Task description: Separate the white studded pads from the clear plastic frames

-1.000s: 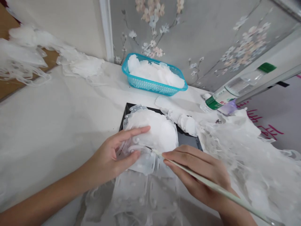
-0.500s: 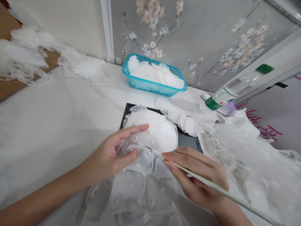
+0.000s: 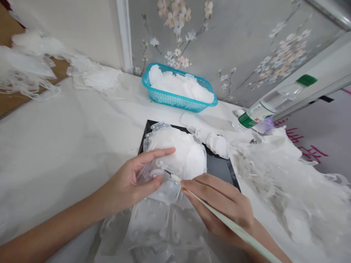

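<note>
My right hand (image 3: 219, 204) is closed around a long, slim pale-green tool (image 3: 227, 221) with a fine dark tip. That tip meets a translucent soft plastic sheet (image 3: 150, 215) with raised dots and slots moulded in panels. My left hand (image 3: 139, 173) lies spread on the sheet's far part, index finger stretched out and thumb apart; its other fingers are mostly hidden. Just beyond the tip is a heap of white rounded pieces (image 3: 175, 144). Sheet and heap lie partly over a black tray (image 3: 219, 166), and the near end of the sheet hangs toward me.
Behind the tray stands a turquoise basket (image 3: 178, 104) filled with white pieces. A bottle with a green cap (image 3: 263, 109) stands at the right, above a pile of translucent scraps (image 3: 296, 186). More white sheets (image 3: 95, 78) lie at the back left, near cardboard (image 3: 61, 67).
My right hand and the tool have moved a little left, taking the tip along the sheet toward my left thumb. My left hand has hardly moved.
</note>
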`<state>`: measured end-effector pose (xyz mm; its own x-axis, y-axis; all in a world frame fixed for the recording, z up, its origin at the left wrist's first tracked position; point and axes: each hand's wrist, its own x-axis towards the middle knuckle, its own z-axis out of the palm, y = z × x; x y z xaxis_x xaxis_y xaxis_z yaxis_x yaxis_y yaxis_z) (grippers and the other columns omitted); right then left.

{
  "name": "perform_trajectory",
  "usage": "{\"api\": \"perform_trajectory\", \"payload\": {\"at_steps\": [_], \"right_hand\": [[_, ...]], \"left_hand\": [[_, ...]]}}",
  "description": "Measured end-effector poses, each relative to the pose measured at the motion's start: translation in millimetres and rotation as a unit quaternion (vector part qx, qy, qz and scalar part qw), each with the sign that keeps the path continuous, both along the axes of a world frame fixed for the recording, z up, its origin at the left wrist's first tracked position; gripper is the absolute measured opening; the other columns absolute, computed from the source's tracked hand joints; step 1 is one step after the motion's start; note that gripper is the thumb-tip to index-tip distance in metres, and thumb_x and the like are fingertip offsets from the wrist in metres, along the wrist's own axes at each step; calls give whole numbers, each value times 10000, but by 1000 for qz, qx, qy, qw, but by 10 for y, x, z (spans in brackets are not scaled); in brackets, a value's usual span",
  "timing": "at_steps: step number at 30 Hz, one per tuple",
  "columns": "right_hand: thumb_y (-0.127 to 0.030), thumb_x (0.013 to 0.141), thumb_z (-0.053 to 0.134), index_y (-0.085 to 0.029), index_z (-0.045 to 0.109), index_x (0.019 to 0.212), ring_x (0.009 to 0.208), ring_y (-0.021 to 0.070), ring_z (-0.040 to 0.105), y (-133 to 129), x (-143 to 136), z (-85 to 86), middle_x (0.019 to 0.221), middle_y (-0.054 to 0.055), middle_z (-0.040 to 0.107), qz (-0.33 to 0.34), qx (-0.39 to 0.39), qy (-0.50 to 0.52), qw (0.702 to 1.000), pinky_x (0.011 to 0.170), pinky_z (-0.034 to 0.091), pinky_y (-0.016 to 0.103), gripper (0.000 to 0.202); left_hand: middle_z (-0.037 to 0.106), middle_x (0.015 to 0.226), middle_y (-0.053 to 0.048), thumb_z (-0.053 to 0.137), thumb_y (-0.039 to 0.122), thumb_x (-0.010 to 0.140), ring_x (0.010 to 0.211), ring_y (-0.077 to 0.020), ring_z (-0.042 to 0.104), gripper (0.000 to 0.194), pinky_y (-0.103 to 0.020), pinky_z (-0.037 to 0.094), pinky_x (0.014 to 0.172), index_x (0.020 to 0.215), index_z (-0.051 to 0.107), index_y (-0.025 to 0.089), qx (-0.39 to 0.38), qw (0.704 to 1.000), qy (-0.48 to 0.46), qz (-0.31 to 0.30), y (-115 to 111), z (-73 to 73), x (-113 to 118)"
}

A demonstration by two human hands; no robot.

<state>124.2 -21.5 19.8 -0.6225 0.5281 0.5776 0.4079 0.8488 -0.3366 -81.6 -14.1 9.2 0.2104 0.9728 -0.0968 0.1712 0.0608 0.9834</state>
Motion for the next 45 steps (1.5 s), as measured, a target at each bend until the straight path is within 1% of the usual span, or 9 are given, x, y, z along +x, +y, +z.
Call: {"api": "perform_trajectory", "payload": {"at_steps": [9, 15, 21, 25, 28, 31, 38, 42, 45], "right_hand": [[-62, 875, 525, -106, 545, 1112, 861, 207, 592, -28, 242, 43, 952, 92, 622, 15, -12, -91, 996, 707, 550, 315, 242], [-47, 889, 468, -106, 569, 1003, 840, 199, 606, 11, 191, 140, 914, 94, 619, 20, -65, -129, 989, 694, 546, 297, 163], [-48, 811, 577, -174, 619, 914, 581, 121, 579, 9, 220, 262, 772, 24, 628, -64, -99, 89, 989, 482, 477, 215, 167], [-102, 901, 468, -216, 584, 1115, 562, 132, 588, -2, 193, 207, 752, 11, 639, -134, -89, 226, 961, 434, 460, 227, 269], [-84, 916, 410, -176, 574, 1129, 852, 167, 626, 26, 68, 102, 995, 56, 641, -95, -89, 148, 980, 700, 541, 288, 284], [-84, 863, 538, -106, 589, 1074, 1070, 212, 548, 74, -37, 4, 1154, 110, 581, -24, -66, 30, 997, 910, 487, 340, 218], [-110, 859, 599, -136, 612, 1017, 954, 210, 599, 104, -35, -84, 1089, 68, 623, -28, -8, -38, 999, 851, 515, 350, 161], [-88, 891, 520, -139, 602, 982, 900, 179, 617, 52, -69, -42, 1023, 58, 645, -89, -24, 2, 996, 781, 511, 283, 132], [-139, 907, 510, -165, 604, 922, 762, 127, 624, 81, -12, 24, 913, 21, 662, -224, -37, 93, 969, 666, 491, 212, 99]], "left_hand": [[615, 1197, -3, 615, 266, 747, 1057, -194, 576, 417, -246, 473, 874, 1163, 606, 270, -11, 1000, 2, 1, -5, 17, -17], [654, 1098, -11, 612, 272, 732, 793, -154, 622, 435, -189, 487, 611, 1166, 604, 262, -30, 1000, -6, -6, -10, 17, -7], [657, 843, 15, 612, 293, 745, 643, -103, 562, 502, -168, 434, 563, 1241, 536, 278, -53, 998, -25, -23, 17, -4, -38], [668, 903, -4, 614, 338, 758, 648, -112, 580, 595, -173, 437, 540, 1317, 414, 310, -104, 992, -71, -14, 15, -14, -26], [659, 790, 18, 619, 386, 761, 613, -111, 575, 593, -167, 427, 515, 1305, 394, 319, -136, 988, -78, -11, -3, -13, -7], [602, 679, 45, 638, 396, 751, 602, -105, 560, 621, -169, 434, 544, 1309, 380, 305, -150, 984, -91, -25, -25, -2, 10], [636, 902, 17, 656, 303, 746, 762, -117, 588, 654, -205, 461, 678, 1323, 350, 294, -169, 976, -111, -87, -55, 38, 21], [666, 926, -2, 589, 351, 801, 829, -152, 609, 522, -251, 462, 746, 1279, 397, 269, -129, 984, -70, -98, -73, 27, 26], [693, 880, -11, 545, 347, 823, 826, -163, 618, 499, -245, 454, 717, 1283, 379, 248, -107, 981, -51, -156, -89, -9, 29]]}}
